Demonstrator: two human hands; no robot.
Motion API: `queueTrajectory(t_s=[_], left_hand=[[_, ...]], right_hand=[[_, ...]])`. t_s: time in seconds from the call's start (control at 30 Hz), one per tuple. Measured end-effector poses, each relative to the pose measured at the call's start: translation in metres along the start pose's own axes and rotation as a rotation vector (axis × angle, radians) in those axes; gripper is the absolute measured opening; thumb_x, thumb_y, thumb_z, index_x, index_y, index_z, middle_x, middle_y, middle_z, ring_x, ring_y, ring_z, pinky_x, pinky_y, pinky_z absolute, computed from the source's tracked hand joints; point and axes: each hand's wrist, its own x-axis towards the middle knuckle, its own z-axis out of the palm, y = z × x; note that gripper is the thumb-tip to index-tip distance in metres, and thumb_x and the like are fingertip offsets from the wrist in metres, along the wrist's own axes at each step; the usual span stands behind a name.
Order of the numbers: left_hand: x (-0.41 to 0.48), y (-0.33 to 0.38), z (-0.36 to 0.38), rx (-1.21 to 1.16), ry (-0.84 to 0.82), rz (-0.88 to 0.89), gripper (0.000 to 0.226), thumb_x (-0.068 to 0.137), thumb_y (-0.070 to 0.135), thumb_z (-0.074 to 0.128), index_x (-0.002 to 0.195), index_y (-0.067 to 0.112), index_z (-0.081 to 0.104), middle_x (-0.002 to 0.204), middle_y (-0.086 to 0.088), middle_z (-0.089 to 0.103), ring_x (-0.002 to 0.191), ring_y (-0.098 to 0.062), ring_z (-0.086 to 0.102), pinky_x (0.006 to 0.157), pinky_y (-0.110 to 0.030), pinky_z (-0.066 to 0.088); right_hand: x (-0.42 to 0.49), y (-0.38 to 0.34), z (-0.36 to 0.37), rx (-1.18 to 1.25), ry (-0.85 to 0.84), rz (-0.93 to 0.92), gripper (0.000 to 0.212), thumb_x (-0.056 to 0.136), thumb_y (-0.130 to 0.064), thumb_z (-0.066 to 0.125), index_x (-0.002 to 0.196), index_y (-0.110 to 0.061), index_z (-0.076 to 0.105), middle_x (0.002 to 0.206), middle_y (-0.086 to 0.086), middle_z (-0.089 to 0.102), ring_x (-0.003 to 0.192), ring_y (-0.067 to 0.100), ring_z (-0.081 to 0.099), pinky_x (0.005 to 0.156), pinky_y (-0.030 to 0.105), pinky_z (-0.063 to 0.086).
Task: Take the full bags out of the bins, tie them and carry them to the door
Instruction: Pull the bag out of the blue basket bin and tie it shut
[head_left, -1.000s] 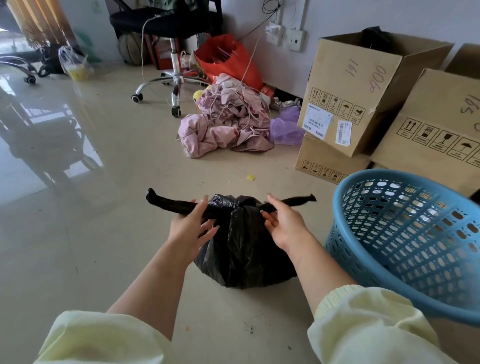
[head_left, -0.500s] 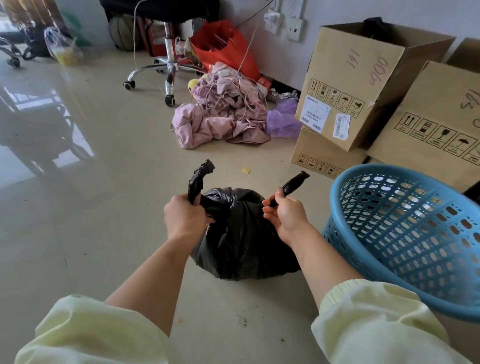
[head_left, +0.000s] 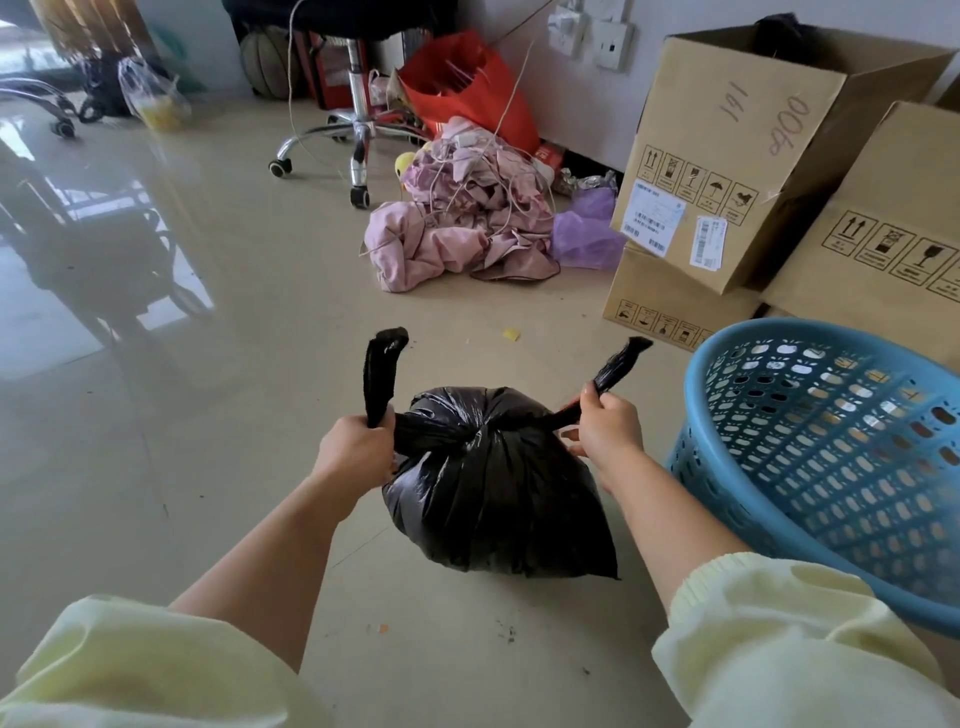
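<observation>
The black bag (head_left: 493, 488) was set on the floor (head_left: 208, 441), knotted. One twisted end was gripped by each fist: left hand (head_left: 356, 449) at nine o'clock, right hand (head_left: 608, 428) at three.

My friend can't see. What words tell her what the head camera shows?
The left hand and right hand each grip a twisted end of a black bag, knotted on top, on the floor. A blue basket is to its right; cardboard boxes and pink cloth lie behind.
</observation>
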Motion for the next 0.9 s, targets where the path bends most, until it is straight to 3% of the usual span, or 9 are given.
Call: queueTrajectory(t_s=[0.07, 0.13, 0.27, 0.43, 0.5, 0.6, 0.77, 0.83, 0.9], left_hand=[[0.003, 0.005, -0.002, -0.061, -0.039, 0.028, 0.045, 0.096, 0.044, 0.047, 0.101, 0.003, 0.064, 0.082, -0.009, 0.065, 0.074, -0.021, 0.062, 0.084, -0.041, 0.057], [0.0, 0.016, -0.002, -0.196, -0.11, 0.066, 0.045, 0.096, 0.044, 0.047, 0.109, 0.004, 0.062, 0.095, -0.009, 0.068, 0.081, -0.016, 0.064, 0.075, -0.031, 0.056], [-0.011, 0.036, 0.011, -0.344, -0.239, 0.186, 0.04, 0.094, 0.041, 0.054, 0.104, 0.004, 0.064, 0.093, -0.009, 0.073, 0.071, -0.012, 0.067, 0.063, -0.019, 0.054], [-0.019, 0.037, 0.02, -0.285, -0.26, 0.309, 0.026, 0.082, 0.034, 0.073, 0.086, 0.008, 0.071, 0.074, 0.001, 0.071, 0.067, -0.011, 0.065, 0.073, -0.026, 0.054], [-0.021, 0.034, 0.021, -0.209, -0.287, 0.3, 0.02, 0.074, 0.023, 0.081, 0.089, 0.011, 0.075, 0.081, -0.001, 0.074, 0.074, -0.013, 0.07, 0.074, -0.023, 0.053], [-0.021, 0.033, 0.024, -0.095, -0.254, 0.306, 0.026, 0.071, 0.008, 0.081, 0.094, 0.018, 0.075, 0.089, 0.0, 0.073, 0.082, -0.013, 0.068, 0.083, -0.022, 0.052], [-0.022, 0.033, 0.035, -0.098, -0.221, 0.35, 0.021, 0.077, 0.004, 0.075, 0.094, 0.016, 0.077, 0.087, 0.002, 0.075, 0.084, -0.013, 0.07, 0.082, -0.02, 0.053], [-0.023, 0.033, 0.037, -0.09, -0.237, 0.366, 0.02, 0.076, 0.004, 0.075, 0.091, 0.017, 0.077, 0.087, 0.002, 0.075, 0.086, -0.015, 0.07, 0.086, -0.024, 0.053], [-0.024, 0.033, 0.039, -0.063, -0.257, 0.384, 0.019, 0.076, 0.004, 0.075, 0.089, 0.019, 0.078, 0.086, 0.002, 0.075, 0.087, -0.015, 0.07, 0.089, -0.027, 0.053]], right_hand=[[0.001, -0.003, 0.0, -0.039, -0.029, -0.03, 0.04, 0.102, -0.036, 0.038, 0.103, -0.002, 0.06, 0.097, 0.017, 0.067, 0.078, 0.029, 0.07, 0.055, 0.028, 0.057], [-0.001, -0.009, 0.005, -0.011, -0.081, -0.073, 0.039, 0.101, -0.035, 0.04, 0.096, -0.003, 0.061, 0.098, 0.019, 0.068, 0.075, 0.029, 0.072, 0.052, 0.026, 0.058], [-0.01, -0.026, 0.019, 0.031, -0.221, -0.223, 0.035, 0.1, -0.029, 0.046, 0.082, -0.003, 0.062, 0.093, 0.022, 0.068, 0.07, 0.027, 0.072, 0.06, 0.031, 0.059], [-0.019, -0.033, 0.024, -0.006, -0.304, -0.277, 0.035, 0.099, -0.026, 0.049, 0.079, -0.005, 0.069, 0.086, 0.017, 0.071, 0.071, 0.025, 0.073, 0.062, 0.03, 0.059], [-0.02, -0.034, 0.019, -0.127, -0.277, -0.33, 0.034, 0.097, -0.029, 0.052, 0.077, -0.008, 0.071, 0.083, 0.012, 0.072, 0.072, 0.022, 0.071, 0.064, 0.029, 0.058], [-0.021, -0.039, 0.013, -0.401, -0.213, -0.439, 0.037, 0.094, -0.033, 0.056, 0.077, -0.007, 0.074, 0.065, 0.003, 0.064, 0.065, 0.016, 0.059, 0.063, 0.027, 0.043], [-0.026, -0.047, 0.014, -0.107, -0.354, -0.287, 0.018, 0.09, -0.015, 0.056, 0.08, -0.009, 0.07, 0.074, 0.001, 0.065, 0.061, 0.012, 0.055, 0.057, 0.023, 0.04], [-0.026, -0.049, 0.012, -0.019, -0.396, -0.225, 0.009, 0.076, -0.011, 0.059, 0.077, -0.005, 0.065, 0.072, 0.005, 0.06, 0.064, 0.016, 0.052, 0.055, 0.024, 0.039], [-0.026, -0.052, 0.007, -0.005, -0.482, -0.216, 0.017, 0.06, -0.014, 0.059, 0.074, -0.004, 0.058, 0.067, 0.004, 0.053, 0.067, 0.017, 0.048, 0.057, 0.025, 0.036]])
